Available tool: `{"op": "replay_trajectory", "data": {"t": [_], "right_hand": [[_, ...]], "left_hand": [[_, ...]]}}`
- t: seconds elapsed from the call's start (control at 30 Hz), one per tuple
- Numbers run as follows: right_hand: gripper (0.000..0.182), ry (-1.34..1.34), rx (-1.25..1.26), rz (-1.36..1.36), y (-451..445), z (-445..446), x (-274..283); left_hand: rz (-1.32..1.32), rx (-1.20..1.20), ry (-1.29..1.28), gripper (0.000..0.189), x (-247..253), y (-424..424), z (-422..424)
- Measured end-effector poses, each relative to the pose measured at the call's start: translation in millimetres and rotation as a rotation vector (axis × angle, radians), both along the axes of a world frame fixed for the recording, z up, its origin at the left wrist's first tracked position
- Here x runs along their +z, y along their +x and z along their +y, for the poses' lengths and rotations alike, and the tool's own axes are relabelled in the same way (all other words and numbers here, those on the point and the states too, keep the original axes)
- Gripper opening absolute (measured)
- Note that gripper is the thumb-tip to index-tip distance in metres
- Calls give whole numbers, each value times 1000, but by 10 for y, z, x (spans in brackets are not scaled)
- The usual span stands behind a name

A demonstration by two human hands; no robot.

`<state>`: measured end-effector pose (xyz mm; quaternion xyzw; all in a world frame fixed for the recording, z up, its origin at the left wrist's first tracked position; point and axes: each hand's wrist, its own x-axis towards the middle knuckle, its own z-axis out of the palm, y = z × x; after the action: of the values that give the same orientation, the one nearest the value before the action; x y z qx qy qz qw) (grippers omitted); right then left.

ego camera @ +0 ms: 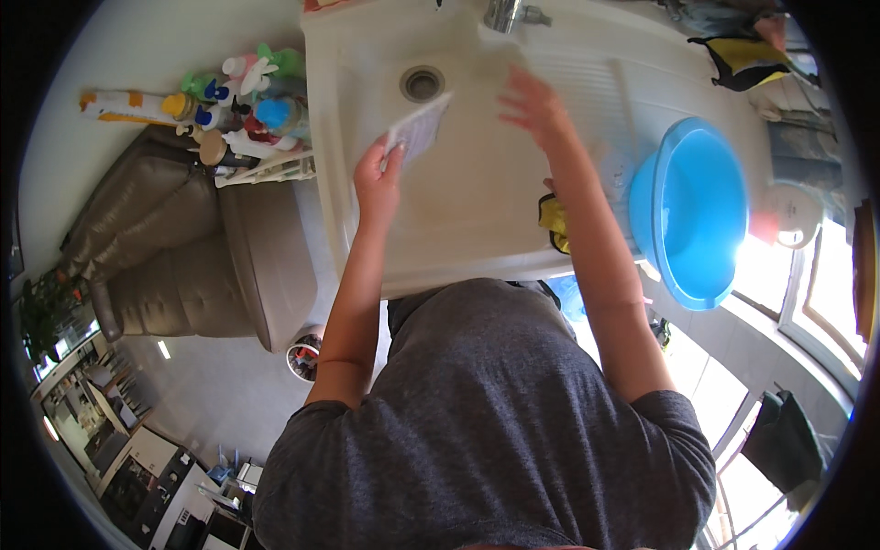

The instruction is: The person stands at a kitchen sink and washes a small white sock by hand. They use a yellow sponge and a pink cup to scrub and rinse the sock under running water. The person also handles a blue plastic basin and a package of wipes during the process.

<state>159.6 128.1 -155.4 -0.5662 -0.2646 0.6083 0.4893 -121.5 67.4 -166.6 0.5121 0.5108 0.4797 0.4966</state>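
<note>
My left hand (377, 168) grips a thin flat rectangular piece (421, 130) by its near end, thumb on its pale face. The piece tilts up above the white sink basin (460, 206), just below the metal drain (422, 84) in the picture. My right hand (537, 106) is blurred, its fingers spread and nothing in them. It hangs over the right part of the sink, below the chrome faucet (503, 15). Beside my right forearm, a yellow cloth with black edging (552, 218) lies at the sink's right side, partly hidden by the arm.
A blue plastic basin (698, 213) stands tilted on the ribbed drainboard (584, 89) at right. Several pump bottles (278, 113) crowd a white rack (268, 170) left of the sink. Beyond them is a brown leather sofa (179, 282). A small bin (302, 361) stands on the floor.
</note>
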Motion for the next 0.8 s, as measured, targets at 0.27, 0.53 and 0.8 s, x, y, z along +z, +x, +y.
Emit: {"op": "replay_trajectory", "data": {"t": [0.27,0.53,0.8], "right_hand": [[66,-291,219,247,-373,-734,137],[31,-153,-77,-319,-538,-988,689],[24,209,-45,-500,-54,-1073,286]], "left_hand": [[579,-399,555,44,241,-49,-214],[557,-535,572,54,553,-130,-308],[493,-731,35,55,315,-308,-117]]}}
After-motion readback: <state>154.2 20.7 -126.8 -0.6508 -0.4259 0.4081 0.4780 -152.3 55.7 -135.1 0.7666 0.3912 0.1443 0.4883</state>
